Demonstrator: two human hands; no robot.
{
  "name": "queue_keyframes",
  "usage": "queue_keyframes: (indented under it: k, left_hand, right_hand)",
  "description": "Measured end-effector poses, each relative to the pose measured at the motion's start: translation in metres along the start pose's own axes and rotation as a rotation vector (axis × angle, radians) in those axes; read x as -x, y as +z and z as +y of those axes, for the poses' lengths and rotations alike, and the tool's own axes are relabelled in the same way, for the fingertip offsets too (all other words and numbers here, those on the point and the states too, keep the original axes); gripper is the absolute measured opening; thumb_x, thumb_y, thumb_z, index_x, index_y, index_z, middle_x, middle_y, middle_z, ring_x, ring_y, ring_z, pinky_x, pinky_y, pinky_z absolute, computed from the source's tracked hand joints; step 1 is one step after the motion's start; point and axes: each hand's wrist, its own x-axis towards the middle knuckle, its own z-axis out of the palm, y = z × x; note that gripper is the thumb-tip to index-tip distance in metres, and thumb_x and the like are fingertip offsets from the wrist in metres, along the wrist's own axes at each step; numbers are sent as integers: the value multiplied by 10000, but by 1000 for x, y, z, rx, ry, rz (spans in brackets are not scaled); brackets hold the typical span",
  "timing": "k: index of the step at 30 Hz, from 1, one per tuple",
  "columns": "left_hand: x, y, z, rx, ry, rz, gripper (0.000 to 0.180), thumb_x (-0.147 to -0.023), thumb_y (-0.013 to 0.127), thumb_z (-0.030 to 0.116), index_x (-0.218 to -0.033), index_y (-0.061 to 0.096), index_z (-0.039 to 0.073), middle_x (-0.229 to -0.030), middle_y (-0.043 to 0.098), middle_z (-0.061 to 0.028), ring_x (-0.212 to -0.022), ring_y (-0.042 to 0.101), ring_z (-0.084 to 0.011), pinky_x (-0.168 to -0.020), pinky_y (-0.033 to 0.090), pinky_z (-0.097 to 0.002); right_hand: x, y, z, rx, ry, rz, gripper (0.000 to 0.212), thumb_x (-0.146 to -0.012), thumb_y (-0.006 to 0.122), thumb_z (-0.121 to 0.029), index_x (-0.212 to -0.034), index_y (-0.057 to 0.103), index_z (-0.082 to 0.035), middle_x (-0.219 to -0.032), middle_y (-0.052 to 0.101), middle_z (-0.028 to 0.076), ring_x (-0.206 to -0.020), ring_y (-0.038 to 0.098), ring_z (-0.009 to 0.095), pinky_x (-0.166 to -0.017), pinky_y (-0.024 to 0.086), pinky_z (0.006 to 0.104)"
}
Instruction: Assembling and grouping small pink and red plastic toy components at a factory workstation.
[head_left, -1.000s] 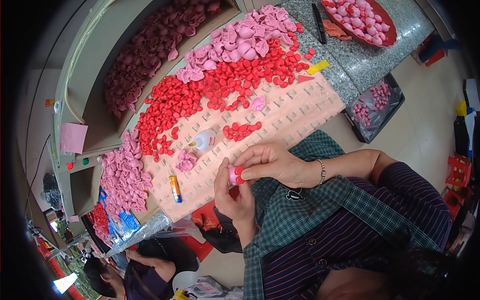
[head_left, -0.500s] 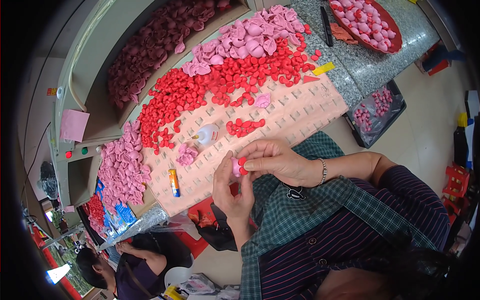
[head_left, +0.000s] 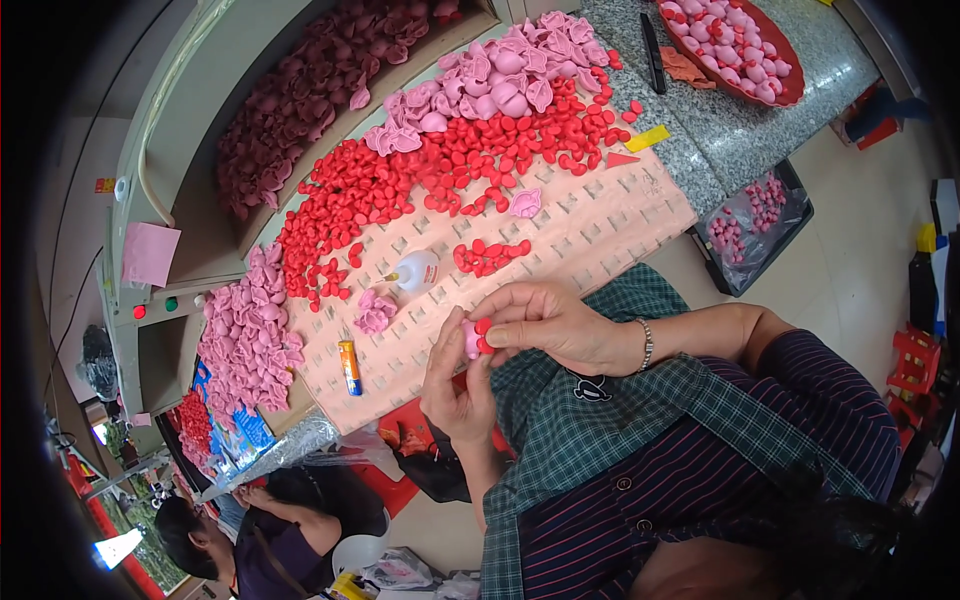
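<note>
Just off the front edge of the work mat, both hands meet around a small rounded pink piece with red parts (head_left: 472, 341). My left hand (head_left: 455, 392) is closed on its pink side, the fingers bent up around it. Thumb and forefinger of my right hand (head_left: 548, 328) pinch its red part; a bracelet circles that wrist. Lying on the mat before them are a loose group of red pieces (head_left: 490, 257), a white squeeze bottle with a thin tip (head_left: 415, 271), a cluster of pink petal-shaped pieces (head_left: 375, 311) and a single pink piece (head_left: 525, 203).
Red pieces (head_left: 350, 185) and pink shells (head_left: 255, 330) lie heaped along the mat's far and left sides. A yellow-blue tube (head_left: 349, 368) rests at the near left. A red bowl (head_left: 797, 90) of pink pieces stands far right, above a black crate (head_left: 790, 235). A co-worker (head_left: 270, 530) sits lower left.
The fingers of my left hand have drawn slightly left and closer together around the pink piece. My right hand has barely moved and keeps its pinch on the red part.
</note>
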Motion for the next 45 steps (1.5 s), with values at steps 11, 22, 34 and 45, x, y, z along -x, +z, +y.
queue_keyframes:
  k: [11,22,34,45]
  left_hand:
    - [-12,5,-2,-258,253,5,504,-799,734,-64,-1262,559,29,-1140,676,-257,-979,698,-382,-819,583,-412]
    - [-4,3,-4,-9,164,42,478,-797,734,-87,-1230,582,43,-1070,694,-257,-955,707,-348,-802,584,-392]
    - [15,-8,-8,509,-279,32,315,-866,736,-28,-1119,548,-39,-1138,662,-203,-1047,673,-225,-933,541,-348]
    - [22,40,-12,857,-293,332,178,-940,676,57,-1089,580,58,-1093,673,-135,-1016,657,-199,-935,537,-353]
  right_hand:
    - [1,1,1,86,-64,58,260,-930,660,-8,-1180,594,18,-1074,705,110,-980,682,141,-865,557,257]
    - [0,-4,-14,440,-317,-132,343,-907,676,8,-1239,588,-1,-1238,588,104,-1094,621,144,-867,545,254]
    - [-23,-25,-15,775,-573,-366,399,-804,783,-38,-1184,664,-16,-1248,629,169,-1146,628,255,-872,559,339]
    - [-25,-20,-16,1132,-829,-251,399,-806,768,-147,-1162,660,0,-1166,684,164,-1072,669,323,-921,522,414]
